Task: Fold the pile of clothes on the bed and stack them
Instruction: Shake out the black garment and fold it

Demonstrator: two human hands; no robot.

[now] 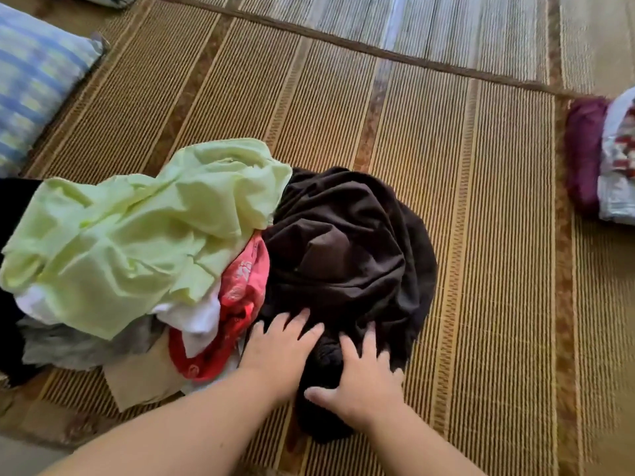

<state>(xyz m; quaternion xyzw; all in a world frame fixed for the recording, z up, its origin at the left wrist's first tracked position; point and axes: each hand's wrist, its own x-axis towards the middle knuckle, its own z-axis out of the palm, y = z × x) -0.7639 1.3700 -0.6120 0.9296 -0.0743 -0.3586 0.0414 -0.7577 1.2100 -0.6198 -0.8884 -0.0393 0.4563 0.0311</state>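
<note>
Both of your hands lie on the dark brown garment (347,249), which sits crumpled on the woven mat (481,207) near its front edge. Your left hand (280,348) rests flat with fingers spread wide on the garment's near left part; your right hand (360,376) presses just beside it, fingers also splayed and the thumb pointing left. Neither hand grips any cloth.

To the left of the brown garment the unfolded pile holds, by colour, one pale green garment (137,235) on top, one red printed piece (237,304) touching the brown one, one white piece (196,317), one grey piece (79,345) and something black (13,207) at the far left edge. The red piece carries a pale pattern, but it is too blurred to read.

At the right edge of the mat lie two folded items side by side: a purple one (584,149) and a white patterned one (618,166). One blue striped pillow (34,84) lies at the far left corner.
</note>
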